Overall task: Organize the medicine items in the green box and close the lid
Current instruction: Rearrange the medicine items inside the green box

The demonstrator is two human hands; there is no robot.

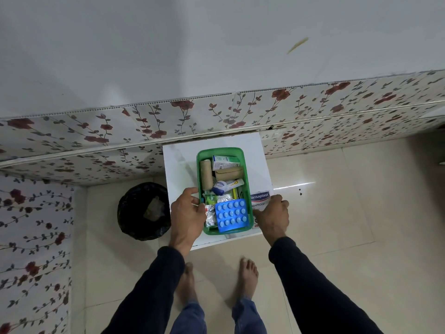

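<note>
Head view, steeply downward (wide-angle)

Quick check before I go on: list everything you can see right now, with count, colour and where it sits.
box: 1, green, lid off, on the white table
table: 1, white, against the flowered wall
bandage rolls: 2, tan, far half of the box
carton: 1, white and green, far end of the box
tube: 1, white with blue cap, middle of the box
pill strip: 1, blue, near end of the box
foil strip: 1, silver, left of the pill strip
plaster pack: 1, white and blue, on the table right of the box
bin: 1, black, on the floor left of the table
left hand: 1, at the box's left wall
right hand: 1, on the plaster pack
feet: 2, bare, on the floor
</note>
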